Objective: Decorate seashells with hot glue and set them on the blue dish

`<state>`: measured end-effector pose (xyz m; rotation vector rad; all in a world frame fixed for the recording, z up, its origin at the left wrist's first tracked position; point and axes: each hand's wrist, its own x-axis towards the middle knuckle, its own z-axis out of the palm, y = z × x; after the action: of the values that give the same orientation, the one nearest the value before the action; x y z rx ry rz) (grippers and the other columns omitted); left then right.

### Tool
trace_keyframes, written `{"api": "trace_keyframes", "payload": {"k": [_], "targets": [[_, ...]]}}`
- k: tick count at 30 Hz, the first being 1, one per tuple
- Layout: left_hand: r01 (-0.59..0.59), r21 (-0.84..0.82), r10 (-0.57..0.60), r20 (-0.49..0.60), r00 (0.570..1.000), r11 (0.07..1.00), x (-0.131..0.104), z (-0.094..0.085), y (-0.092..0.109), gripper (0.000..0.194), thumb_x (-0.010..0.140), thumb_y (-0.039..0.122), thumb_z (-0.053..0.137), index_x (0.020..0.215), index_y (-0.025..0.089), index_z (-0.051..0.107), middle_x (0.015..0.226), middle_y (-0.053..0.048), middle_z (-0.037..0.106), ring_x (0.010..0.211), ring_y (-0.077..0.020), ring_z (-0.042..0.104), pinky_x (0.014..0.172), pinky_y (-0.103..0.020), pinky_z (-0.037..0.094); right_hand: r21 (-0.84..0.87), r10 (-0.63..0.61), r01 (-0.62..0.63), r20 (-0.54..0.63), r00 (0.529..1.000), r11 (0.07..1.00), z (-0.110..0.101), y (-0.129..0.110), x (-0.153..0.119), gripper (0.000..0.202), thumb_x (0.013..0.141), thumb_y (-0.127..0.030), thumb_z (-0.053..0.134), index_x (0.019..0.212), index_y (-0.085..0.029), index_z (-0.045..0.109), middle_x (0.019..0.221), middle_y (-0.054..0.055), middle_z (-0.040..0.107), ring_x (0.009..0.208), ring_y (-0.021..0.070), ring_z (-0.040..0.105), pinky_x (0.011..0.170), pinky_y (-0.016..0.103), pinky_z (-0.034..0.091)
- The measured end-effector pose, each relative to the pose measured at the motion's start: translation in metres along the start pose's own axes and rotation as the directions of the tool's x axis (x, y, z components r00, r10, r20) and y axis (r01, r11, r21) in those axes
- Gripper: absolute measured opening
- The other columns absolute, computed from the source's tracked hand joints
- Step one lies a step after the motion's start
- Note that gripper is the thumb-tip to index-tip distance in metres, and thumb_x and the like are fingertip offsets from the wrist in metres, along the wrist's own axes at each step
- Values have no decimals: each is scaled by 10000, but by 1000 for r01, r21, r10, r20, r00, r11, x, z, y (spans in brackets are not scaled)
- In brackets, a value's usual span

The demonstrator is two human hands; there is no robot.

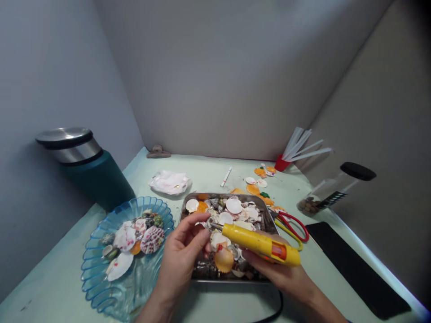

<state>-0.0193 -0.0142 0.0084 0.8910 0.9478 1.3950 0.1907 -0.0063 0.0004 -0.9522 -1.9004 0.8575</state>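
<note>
Grey walls stand around your pale green tabletop, where the metal tray of shells sits squarely before you, seemingly so both hands can work above it. Your right hand grips the yellow glue gun from below, aiming its nozzle leftward. Your left hand pinches a small piece right at that tip, probably for steadiness; what it is, you can't quite make out. Beside your left wrist, the blue dish of shells looks placed for easy reach.
</note>
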Motion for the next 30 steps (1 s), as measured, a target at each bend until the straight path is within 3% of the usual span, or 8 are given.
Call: {"api": "trace_keyframes", "payload": {"k": [3, 8, 13, 30], "targets": [[-10, -1, 10, -24, 1000, 1000, 1, 2, 1, 215, 769, 259, 714, 968, 203, 653, 582, 51, 556, 498, -70, 505, 482, -166, 415, -19, -17, 17, 1, 1000, 1000, 0, 1, 0, 51, 868, -225, 627, 834, -224, 664, 775, 28, 718, 671, 200, 682, 500, 260, 530], [-50, -3, 50, -59, 997, 999, 2, 4, 2, 163, 738, 234, 734, 866, 211, 637, 866, 8, 643, 505, -50, 517, 466, -174, 425, -21, -21, 21, 12, 1000, 1000, -1, 1, -1, 51, 872, -217, 620, 833, -227, 651, 742, 14, 706, 636, 187, 669, 493, 254, 521], [-23, 47, 24, -16, 1000, 999, 1, 1, 0, 296, 781, 271, 699, 1069, 211, 676, 567, 49, 528, 514, -80, 509, 482, -173, 412, -17, 11, -11, 1, 1000, 1000, -1, 4, -2, 45, 868, -227, 627, 836, -231, 659, 759, 13, 709, 667, 196, 678, 522, 261, 534], [34, 8, -34, 42, 999, 999, 0, 1, 2, 310, 812, 288, 674, 1112, 212, 683, 561, 34, 559, 520, -80, 501, 508, -182, 401, 20, 47, -47, 16, 999, 999, -1, 4, -3, 98, 872, -274, 634, 926, -236, 706, 812, 35, 737, 795, 248, 705, 619, 310, 593]]}}
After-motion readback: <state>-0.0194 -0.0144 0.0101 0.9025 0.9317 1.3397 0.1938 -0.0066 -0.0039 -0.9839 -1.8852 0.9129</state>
